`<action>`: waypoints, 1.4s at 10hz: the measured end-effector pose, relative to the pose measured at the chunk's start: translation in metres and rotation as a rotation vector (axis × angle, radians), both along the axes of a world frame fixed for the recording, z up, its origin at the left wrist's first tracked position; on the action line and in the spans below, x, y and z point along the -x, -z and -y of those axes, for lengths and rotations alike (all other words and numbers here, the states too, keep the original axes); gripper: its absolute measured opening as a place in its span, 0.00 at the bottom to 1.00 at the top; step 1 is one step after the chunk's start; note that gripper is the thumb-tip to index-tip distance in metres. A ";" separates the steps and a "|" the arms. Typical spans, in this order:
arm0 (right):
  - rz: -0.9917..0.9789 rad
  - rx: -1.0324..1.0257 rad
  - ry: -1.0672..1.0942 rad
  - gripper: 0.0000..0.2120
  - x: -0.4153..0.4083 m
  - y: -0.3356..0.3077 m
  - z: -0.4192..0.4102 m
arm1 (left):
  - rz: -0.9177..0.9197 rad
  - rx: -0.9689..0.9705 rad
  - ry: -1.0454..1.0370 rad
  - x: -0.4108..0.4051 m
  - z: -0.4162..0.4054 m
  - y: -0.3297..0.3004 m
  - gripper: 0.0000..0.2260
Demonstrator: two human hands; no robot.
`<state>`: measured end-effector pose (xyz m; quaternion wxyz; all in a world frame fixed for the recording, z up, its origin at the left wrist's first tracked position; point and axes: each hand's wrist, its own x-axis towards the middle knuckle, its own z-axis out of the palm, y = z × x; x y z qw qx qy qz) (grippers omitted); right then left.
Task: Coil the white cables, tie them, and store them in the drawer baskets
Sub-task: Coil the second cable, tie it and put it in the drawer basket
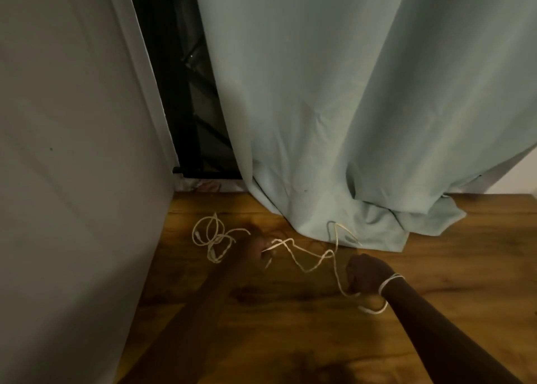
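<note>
Left fingers [268,248]: we find them pinched on one end of the loose white cable [308,260].
Left hand [258,251]: low on the wooden floor [290,325], blurred.
Right hand [367,272]: we record a closed fist gripping the same cable at 4 o'clock from the left hand; white bands [389,282] circle the wrist.
Loose white cable: sags in kinks between both hands; a further stretch runs toward 1 o'clock onto the curtain hem [363,232].
Coiled white cable [213,238]: lies on the floor at 9 o'clock, just beside the left hand.
Wall [72,151]: we note it at far left.
</note>
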<state>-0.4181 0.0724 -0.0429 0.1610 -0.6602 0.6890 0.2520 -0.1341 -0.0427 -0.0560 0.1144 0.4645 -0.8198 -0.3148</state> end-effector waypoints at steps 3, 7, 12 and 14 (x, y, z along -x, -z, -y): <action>-0.130 0.111 0.101 0.17 -0.001 0.005 -0.006 | -0.184 0.069 -0.227 0.020 0.049 -0.079 0.11; 0.899 0.990 0.101 0.30 -0.103 -0.078 0.056 | -0.250 -0.042 0.004 0.039 0.031 -0.133 0.07; 1.232 0.893 -0.063 0.07 -0.003 -0.268 0.021 | -0.224 0.310 0.046 0.066 0.003 -0.140 0.33; 1.392 1.106 0.093 0.07 0.061 -0.306 -0.018 | -0.355 -0.009 0.040 0.096 0.004 -0.114 0.35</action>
